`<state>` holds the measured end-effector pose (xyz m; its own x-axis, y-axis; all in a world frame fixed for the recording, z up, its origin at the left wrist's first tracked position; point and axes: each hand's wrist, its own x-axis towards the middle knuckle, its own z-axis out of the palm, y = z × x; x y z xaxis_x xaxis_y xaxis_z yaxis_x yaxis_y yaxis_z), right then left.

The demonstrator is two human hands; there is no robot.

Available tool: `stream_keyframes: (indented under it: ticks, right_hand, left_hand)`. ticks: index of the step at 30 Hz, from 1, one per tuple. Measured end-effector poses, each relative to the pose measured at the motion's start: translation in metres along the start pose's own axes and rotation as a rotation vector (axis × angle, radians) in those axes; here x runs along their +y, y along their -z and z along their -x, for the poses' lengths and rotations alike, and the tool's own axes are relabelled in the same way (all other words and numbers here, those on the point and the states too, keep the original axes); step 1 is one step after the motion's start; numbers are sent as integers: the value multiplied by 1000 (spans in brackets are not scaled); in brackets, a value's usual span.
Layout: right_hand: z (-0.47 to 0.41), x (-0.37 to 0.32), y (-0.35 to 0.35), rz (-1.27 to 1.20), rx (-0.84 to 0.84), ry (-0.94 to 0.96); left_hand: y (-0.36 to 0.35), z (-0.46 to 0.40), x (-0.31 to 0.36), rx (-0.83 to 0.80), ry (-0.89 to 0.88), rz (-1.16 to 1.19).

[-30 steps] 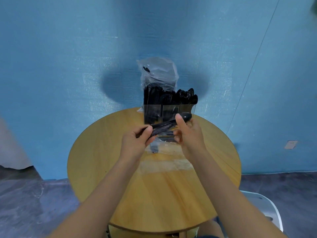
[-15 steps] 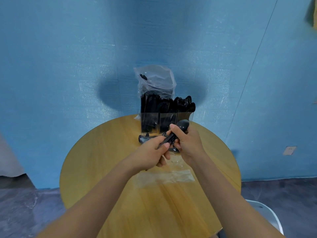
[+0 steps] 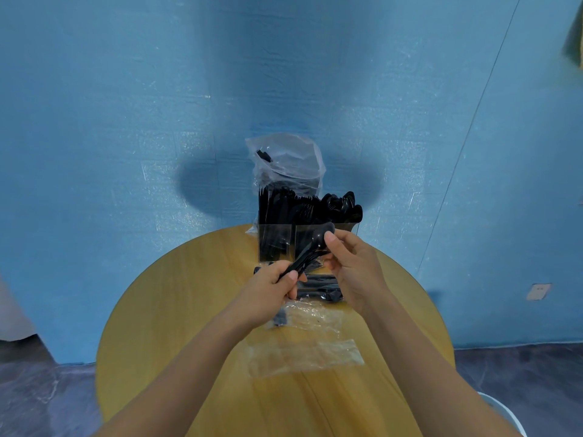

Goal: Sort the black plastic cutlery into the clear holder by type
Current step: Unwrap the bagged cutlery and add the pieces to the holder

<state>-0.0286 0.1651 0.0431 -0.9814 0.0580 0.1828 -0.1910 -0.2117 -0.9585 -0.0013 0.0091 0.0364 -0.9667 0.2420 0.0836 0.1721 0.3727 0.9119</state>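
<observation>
A clear holder [image 3: 275, 234] stands at the far edge of the round wooden table [image 3: 176, 313], its compartments packed with upright black cutlery. Just in front of it I hold a small bundle of black cutlery [image 3: 310, 252] between both hands. My left hand [image 3: 268, 293] grips the handle ends. My right hand [image 3: 355, 266] pinches the upper end, where a spoon bowl sticks out above my thumb. More wrapped black cutlery [image 3: 318, 287] lies on the table under my hands.
A clear plastic bag [image 3: 287, 160] with more black pieces rises behind the holder against the blue wall. Flat clear wrappers [image 3: 306, 354] lie on the table near me. A white chair edge [image 3: 504, 414] shows at the bottom right.
My left hand slid along the bundle toward my right hand, and the bundle tilted more upright. The view shifted so the table sits lower in the frame.
</observation>
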Motion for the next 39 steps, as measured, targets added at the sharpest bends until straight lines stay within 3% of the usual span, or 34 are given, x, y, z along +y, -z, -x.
stream_keyframes:
  ticks: [5,9,14,19,24,27,31,36,39]
  right_hand:
    - [-10,0,0,63,-150,-47]
    - [-20,4,-1,169,-165,-32]
    - [-30,9,-1,163,-187,-22]
    - [-50,14,-9,135,-60,-48]
    - [-86,-5,-25,68,280,73]
    - [-103,-12,-36,204,378,234]
    - [-116,-8,-50,464,395,449]
    - [-128,18,-58,906,265,611]
    - [-136,34,-59,1038,194,636]
  left_hand:
    - [4,-9,-7,41,17,42]
    - [6,-17,-11,30,-15,4]
    - [11,-25,-16,0,1,132]
    - [18,-30,-28,47,19,137]
    - [36,-35,-51,233,62,118]
    - [48,-39,-62,344,64,88]
    - [55,-45,-67,364,48,82]
    - [55,-53,-69,347,46,105]
    - [53,-56,-68,333,43,115]
